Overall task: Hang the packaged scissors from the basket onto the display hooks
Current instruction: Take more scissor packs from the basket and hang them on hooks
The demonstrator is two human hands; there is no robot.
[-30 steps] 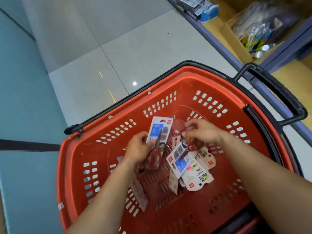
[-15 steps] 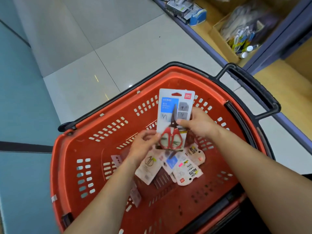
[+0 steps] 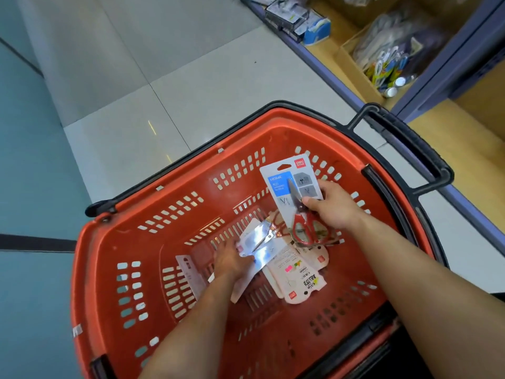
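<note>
Above a tiled floor, over the red basket, the right hand pinches a scissors pack, while the left hand touches a glossy pack, grip unclear; best keep fingers off the hang hole.

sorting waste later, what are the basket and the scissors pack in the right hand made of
Basket: red moulded plastic, judging by its slotted walls; matt, with a black rim.
Pack: printed card, white and blue; any clear film over it is hard to confirm.
Its blades: shiny grey, probably steel.
Its handles: glossy red, likely plastic.
</note>
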